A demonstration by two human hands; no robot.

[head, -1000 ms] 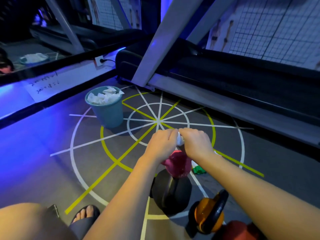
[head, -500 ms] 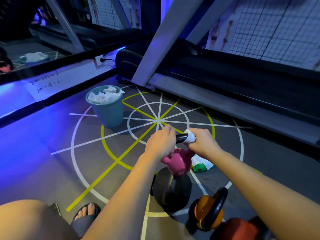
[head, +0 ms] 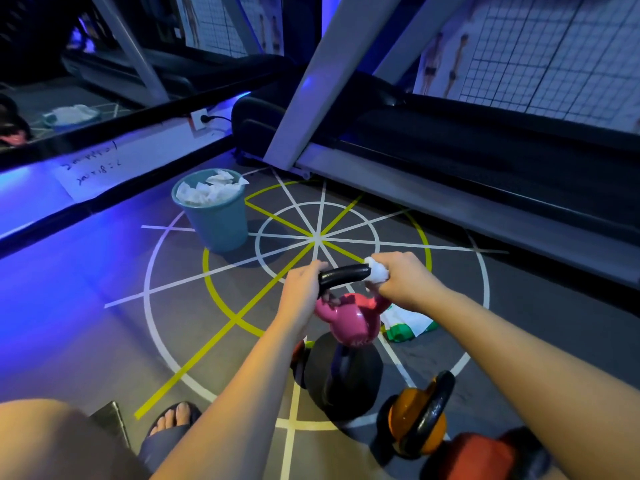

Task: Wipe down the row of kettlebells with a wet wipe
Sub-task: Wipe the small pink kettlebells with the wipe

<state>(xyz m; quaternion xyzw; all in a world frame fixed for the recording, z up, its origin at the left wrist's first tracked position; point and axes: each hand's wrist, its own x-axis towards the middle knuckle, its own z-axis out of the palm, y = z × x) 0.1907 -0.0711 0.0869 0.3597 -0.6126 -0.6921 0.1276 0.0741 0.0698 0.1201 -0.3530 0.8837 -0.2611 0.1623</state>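
Observation:
A pink kettlebell (head: 349, 322) with a black handle (head: 344, 274) is lifted above the floor. My left hand (head: 303, 292) grips the left end of that handle. My right hand (head: 403, 280) holds a crumpled white wet wipe (head: 376, 271) wrapped on the handle's right end. Below the pink one a black kettlebell (head: 343, 374) stands on the floor. An orange kettlebell (head: 417, 419) with a black handle and a red kettlebell (head: 481, 457) follow toward the lower right.
A teal bin (head: 216, 216) full of used wipes stands on the floor to the upper left. A green-and-white wipe pack (head: 408, 323) lies right of the pink kettlebell. A treadmill (head: 450, 161) runs along the back. My sandalled foot (head: 173, 420) is at the lower left.
My hands have moved apart along the pink kettlebell's handle, baring its black middle. My right hand slid the wipe to the right end.

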